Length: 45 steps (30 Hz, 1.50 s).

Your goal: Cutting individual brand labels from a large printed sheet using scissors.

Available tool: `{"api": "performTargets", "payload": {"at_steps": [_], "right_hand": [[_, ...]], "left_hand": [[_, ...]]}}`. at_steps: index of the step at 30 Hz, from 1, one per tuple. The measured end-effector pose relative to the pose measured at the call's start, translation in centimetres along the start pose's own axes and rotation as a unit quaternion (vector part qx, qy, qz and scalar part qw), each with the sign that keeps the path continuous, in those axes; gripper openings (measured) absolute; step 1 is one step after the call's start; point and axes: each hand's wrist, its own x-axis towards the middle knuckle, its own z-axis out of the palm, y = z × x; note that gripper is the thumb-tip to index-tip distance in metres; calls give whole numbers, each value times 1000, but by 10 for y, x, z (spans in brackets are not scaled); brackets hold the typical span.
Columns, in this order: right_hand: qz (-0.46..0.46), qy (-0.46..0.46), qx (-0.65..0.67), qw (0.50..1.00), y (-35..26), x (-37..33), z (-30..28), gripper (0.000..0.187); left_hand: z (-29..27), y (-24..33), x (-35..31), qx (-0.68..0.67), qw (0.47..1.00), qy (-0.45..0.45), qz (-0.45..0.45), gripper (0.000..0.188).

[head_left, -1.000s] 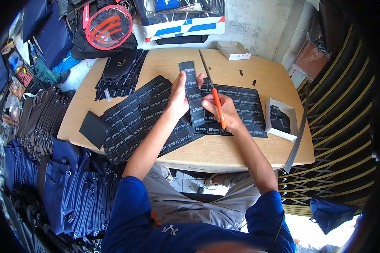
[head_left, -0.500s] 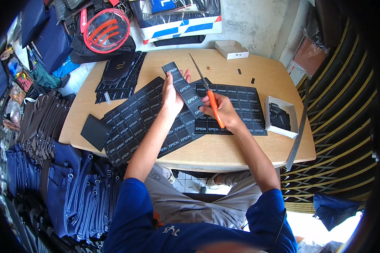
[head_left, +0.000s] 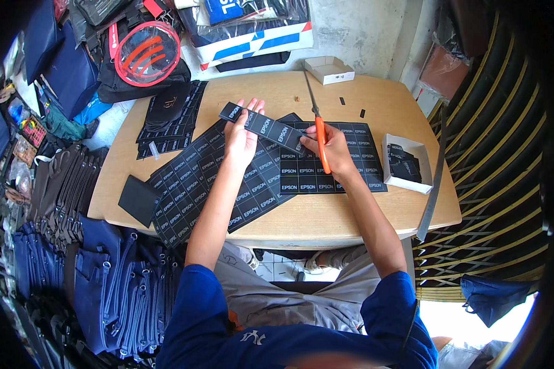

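A black strip (head_left: 266, 127) of printed labels is stretched between both hands above the table. My left hand (head_left: 243, 138) grips its left end, thumb on top and fingers behind it. My right hand (head_left: 330, 150) pinches the strip's right end and also holds scissors (head_left: 321, 138) with orange handles, their blades pointing away from me. Beneath my hands lie black printed sheets marked off in a grid: one sheet (head_left: 354, 163) on the right, and overlapping sheets (head_left: 194, 184) on the left.
A white box (head_left: 428, 163) of cut black pieces stands at the table's right, beside a long metal ruler (head_left: 434, 190). Another white box (head_left: 332, 77) sits at the back. A black cap-like item (head_left: 168, 104) rests on sheets at left; a dark square piece (head_left: 138, 200) lies at the front left.
The strip has turned from steeply slanted to nearly level. My right hand has moved right and slightly away with the scissors, which now stand more upright. The whole view has shifted slightly.
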Motion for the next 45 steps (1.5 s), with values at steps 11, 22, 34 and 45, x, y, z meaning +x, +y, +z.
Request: {"api": "performTargets", "payload": {"at_steps": [11,22,34,45], "right_hand": [[-44,61,26,997,4,3,-4,29],[7,-53,-12,999,7,6,3,45],[12,-55,105,993,-1,-1,7,56],[136,-101,216,962,-3,-1,-3,67]], "left_hand": [[-9,6,0,47,998,48,18,38],[16,-3,-17,134,982,-103,-83,57],[36,-18,-35,503,831,-173,160,35],[36,-27,-43,473,870,-116,76,36]]}}
